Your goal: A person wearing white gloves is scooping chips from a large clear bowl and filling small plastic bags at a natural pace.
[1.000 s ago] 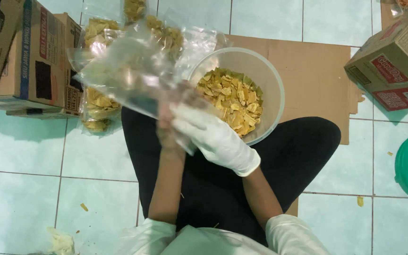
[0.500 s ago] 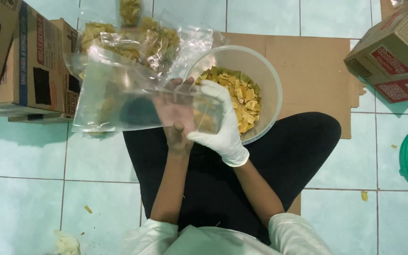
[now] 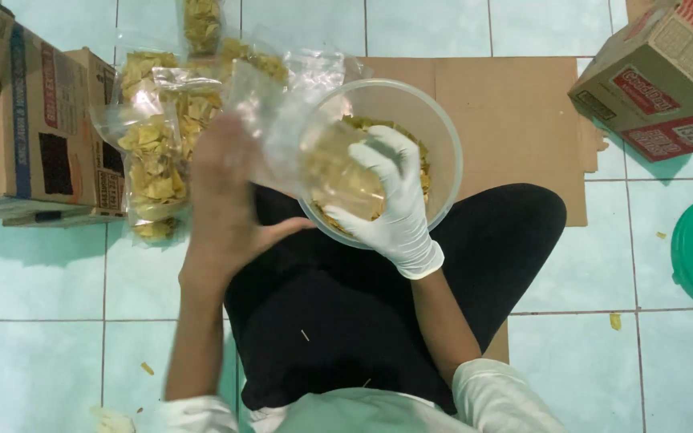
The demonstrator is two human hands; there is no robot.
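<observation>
Tiled floor at centre frame: bare left hand (image 3: 222, 200) grips bag (image 3: 282, 128), gloved right hand (image 3: 391, 204) nearer, fingers clamped on chips (image 3: 346, 180) over bowl (image 3: 443, 136).

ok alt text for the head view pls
Seen from above, a seated person's gloved right hand reaches into a clear bowl of yellow chips while the bare left hand holds a clear plastic bag. Filled chip bags and cardboard boxes lie on the tiled floor.
</observation>
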